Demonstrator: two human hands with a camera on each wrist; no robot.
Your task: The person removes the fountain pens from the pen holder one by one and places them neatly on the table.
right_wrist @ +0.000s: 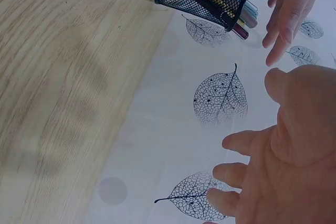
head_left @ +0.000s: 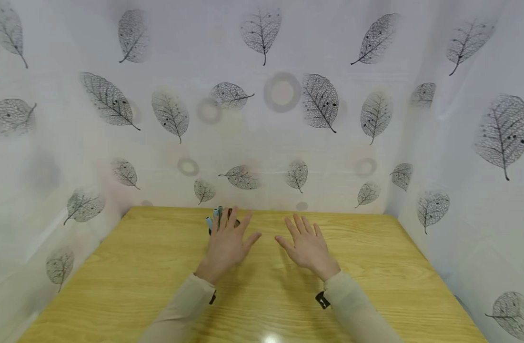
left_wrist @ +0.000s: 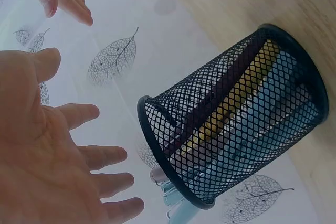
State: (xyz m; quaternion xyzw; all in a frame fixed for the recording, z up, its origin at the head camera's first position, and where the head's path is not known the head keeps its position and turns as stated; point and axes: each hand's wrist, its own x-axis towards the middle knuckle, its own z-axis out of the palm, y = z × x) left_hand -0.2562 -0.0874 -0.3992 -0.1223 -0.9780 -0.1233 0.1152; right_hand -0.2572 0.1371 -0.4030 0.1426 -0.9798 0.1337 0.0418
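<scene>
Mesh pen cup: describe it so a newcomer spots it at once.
Find the wooden table, then its far side beyond the left hand. There, partly hidden in the head view, stands the black mesh pen cup; pens poking out distinguish it from the flat leaf prints.

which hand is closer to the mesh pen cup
Left. The left hand is just in front of the mesh pen cup, partly hiding it in the head view; the right hand is farther off, to the cup's right.

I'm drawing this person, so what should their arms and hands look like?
The left sleeve and right sleeve are long and pale beige. A small black piece shows beside each cuff. The left hand and right hand are bare, without gloves.
</scene>
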